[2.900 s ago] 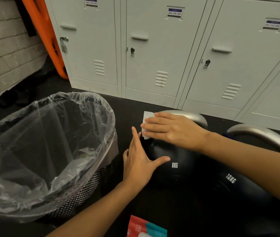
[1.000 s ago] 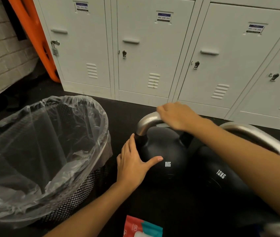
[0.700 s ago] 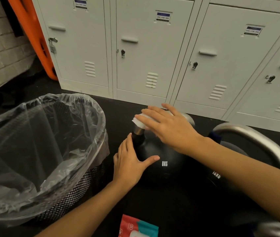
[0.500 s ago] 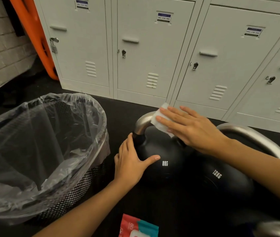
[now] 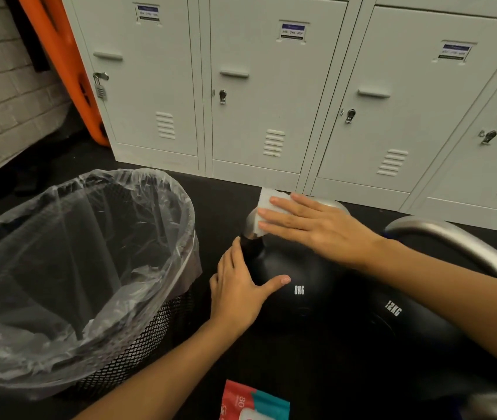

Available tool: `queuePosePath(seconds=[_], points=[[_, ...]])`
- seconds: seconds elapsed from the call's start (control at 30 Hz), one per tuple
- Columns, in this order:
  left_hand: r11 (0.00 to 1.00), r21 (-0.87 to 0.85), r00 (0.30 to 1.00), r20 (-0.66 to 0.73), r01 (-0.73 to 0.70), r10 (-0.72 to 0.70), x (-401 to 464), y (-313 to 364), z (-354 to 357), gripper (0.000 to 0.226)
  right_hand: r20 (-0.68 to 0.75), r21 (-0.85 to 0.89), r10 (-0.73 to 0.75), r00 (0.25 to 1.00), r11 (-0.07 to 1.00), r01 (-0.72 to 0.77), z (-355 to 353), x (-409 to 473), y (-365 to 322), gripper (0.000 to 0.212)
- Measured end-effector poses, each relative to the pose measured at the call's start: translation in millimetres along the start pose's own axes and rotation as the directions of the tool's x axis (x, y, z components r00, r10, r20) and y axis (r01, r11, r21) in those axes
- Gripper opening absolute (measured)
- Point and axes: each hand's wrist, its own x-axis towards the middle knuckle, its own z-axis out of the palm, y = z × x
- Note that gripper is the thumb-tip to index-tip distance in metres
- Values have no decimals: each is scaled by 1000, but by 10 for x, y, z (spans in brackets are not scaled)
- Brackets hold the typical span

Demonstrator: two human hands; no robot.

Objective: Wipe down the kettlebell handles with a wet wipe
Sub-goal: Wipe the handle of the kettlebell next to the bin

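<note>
Kettlebell handles are the job, and you are on the silver handle (image 5: 336,204) of the 8KG kettlebell (image 5: 295,277), which sits on the dark floor (image 5: 226,189) just right of the bin. Half a second ago your right hand (image 5: 317,227) had the wet wipe (image 5: 267,201) up on the crown of the arch; now it has slid left and down, so the wipe covers the left shoulder of the handle where silver meets black. Your fingers lie straight and flat, pressing the wipe onto the metal rather than wrapping it. Your left hand (image 5: 239,294) has not moved: it rests spread against the black body, thumb out across the front, steadying it without gripping. Judging by that travel, you are working the left leg of this handle, and the underside of the arch may still need a pass with the wipe wrapped round. By count: two kettlebells show weight marks, the 8KG one and the 12KG kettlebell (image 5: 398,322) touching it on the right, whose handle (image 5: 459,241) is untouched at this moment; a further silver curve at the bottom right corner may be a third, though you cannot tell. One wipe in use, one red and teal wipe packet (image 5: 251,403) near you, one mesh bin (image 5: 138,359) with a clear liner, four locker doors (image 5: 256,95) behind.
</note>
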Motion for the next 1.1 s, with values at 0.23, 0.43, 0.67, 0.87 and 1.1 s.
queuePosePath(seconds=[0.23, 0.43, 0.67, 0.87, 1.1], points=[[1000, -31, 1000, 7, -1, 1, 11, -13, 6, 118, -26, 215, 211, 977, 956, -201, -143, -457, 237, 44], [1000, -24, 1000, 1, 1, -1, 5, -12, 14, 120, 2, 320, 403, 915, 867, -382, -174, 57, 10, 47], [1000, -15, 1000, -2, -6, 6, 9, -16, 16, 119, -39, 26, 43, 998, 999, -42, 28, 194, -5, 47], [1000, -26, 1000, -1, -15, 15, 12, -35, 18, 120, -45, 284, 424, 904, 873, -396, -32, -195, 91, 46], [998, -62, 1000, 15, -13, 14, 8, -29, 15, 119, 164, 589, 846, 508, 329, -738, -67, -193, 38, 43]])
